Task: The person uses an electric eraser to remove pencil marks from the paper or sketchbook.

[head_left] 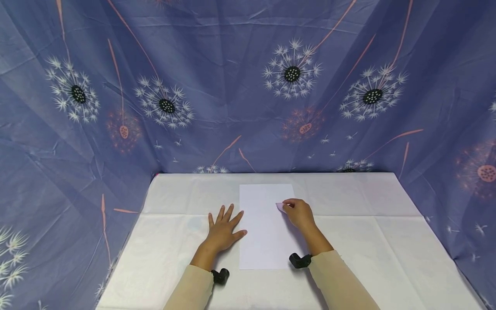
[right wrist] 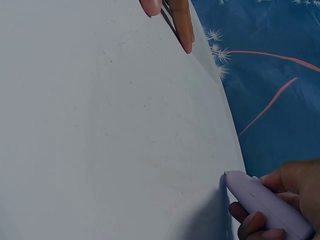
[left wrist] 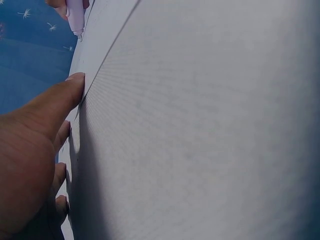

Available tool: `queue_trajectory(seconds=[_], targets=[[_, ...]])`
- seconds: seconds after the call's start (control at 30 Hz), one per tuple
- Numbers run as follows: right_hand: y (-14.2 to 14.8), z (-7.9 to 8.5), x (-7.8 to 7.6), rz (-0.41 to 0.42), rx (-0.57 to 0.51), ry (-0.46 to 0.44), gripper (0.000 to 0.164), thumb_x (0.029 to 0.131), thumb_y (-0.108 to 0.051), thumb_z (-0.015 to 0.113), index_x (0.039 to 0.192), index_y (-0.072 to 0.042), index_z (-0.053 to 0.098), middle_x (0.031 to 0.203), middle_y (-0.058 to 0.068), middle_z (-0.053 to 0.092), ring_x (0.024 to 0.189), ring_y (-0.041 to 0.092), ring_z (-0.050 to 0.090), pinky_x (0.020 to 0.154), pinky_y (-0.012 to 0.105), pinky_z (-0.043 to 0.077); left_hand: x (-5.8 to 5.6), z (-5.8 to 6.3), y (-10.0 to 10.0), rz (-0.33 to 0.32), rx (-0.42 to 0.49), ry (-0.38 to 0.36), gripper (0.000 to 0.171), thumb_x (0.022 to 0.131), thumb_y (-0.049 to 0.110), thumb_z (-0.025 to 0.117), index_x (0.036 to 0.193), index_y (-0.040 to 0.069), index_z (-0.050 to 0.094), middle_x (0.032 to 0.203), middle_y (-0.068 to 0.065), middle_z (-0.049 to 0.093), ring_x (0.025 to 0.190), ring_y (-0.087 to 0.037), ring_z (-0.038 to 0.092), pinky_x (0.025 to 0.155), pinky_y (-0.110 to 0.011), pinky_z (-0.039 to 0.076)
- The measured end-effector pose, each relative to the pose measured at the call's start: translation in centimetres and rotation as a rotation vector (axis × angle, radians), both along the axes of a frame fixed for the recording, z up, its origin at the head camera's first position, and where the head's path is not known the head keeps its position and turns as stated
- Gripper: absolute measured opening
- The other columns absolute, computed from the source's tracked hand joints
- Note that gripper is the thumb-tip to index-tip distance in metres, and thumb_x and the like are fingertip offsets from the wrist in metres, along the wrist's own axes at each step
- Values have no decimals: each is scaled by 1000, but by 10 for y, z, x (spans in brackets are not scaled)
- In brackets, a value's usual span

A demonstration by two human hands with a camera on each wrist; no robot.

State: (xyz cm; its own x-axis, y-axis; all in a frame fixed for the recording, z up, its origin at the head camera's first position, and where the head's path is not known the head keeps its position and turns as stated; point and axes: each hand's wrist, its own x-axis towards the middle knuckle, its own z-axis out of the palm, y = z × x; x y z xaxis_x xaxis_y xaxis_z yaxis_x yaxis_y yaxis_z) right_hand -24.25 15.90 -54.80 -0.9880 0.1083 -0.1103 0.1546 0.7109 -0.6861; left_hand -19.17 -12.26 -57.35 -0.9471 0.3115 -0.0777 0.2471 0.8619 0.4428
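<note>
A sheet of white paper (head_left: pixel 261 241) lies upright on the table between the hands. My left hand (head_left: pixel 221 234) rests flat with spread fingers, its thumb and index fingertips on the paper's left edge. My right hand (head_left: pixel 301 214) grips a slim lavender tool (head_left: pixel 280 207) over the upper right of the sheet. In the right wrist view the lavender tool (right wrist: pixel 267 207) has a rounded body and a small raised button under the thumb. Its narrow tip points at the paper, close to the surface. I cannot tell its exact kind.
A white cloth with fold lines covers the table (head_left: pixel 360 241). Behind and at both sides hangs a blue curtain (head_left: pixel 232 86) with dandelion prints. A black wrist camera (head_left: pixel 300 261) sits on the right wrist, another camera (head_left: pixel 221 276) on the left.
</note>
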Motion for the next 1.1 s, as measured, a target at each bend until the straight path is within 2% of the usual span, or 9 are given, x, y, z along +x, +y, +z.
queue_trajectory(seconds=[0.23, 0.43, 0.87, 1.1], targets=[[3, 4, 0, 5, -3, 6, 28, 96, -25, 63, 116, -10, 76, 110, 13, 74, 99, 29, 66, 88, 47, 51, -1, -1, -1, -2, -8, 3, 69, 97, 57, 57, 156, 27, 41, 170, -12, 19, 158, -41, 9, 117, -78, 0], [2, 2, -1, 17, -14, 1, 28, 96, -25, 63, 116, -10, 76, 107, 11, 73, 96, 27, 62, 87, 44, 49, 0, 1, -1, 2, -2, -5, 69, 96, 57, 58, 156, 26, 42, 170, -12, 19, 158, -42, 9, 117, -78, 0], [9, 1, -4, 11, 17, 34, 29, 96, -24, 62, 117, -9, 76, 109, 13, 75, 101, 30, 67, 89, 47, 51, -1, 1, 0, -6, -1, 1, 68, 97, 57, 57, 156, 26, 42, 170, -12, 19, 158, -42, 9, 116, -78, 0], [8, 2, -3, 31, -8, 34, 28, 95, -23, 63, 115, -8, 76, 106, 14, 75, 99, 30, 66, 89, 47, 51, -1, 0, 1, -2, 6, -1, 68, 97, 56, 58, 156, 26, 42, 170, -13, 19, 158, -43, 8, 116, -78, -1]])
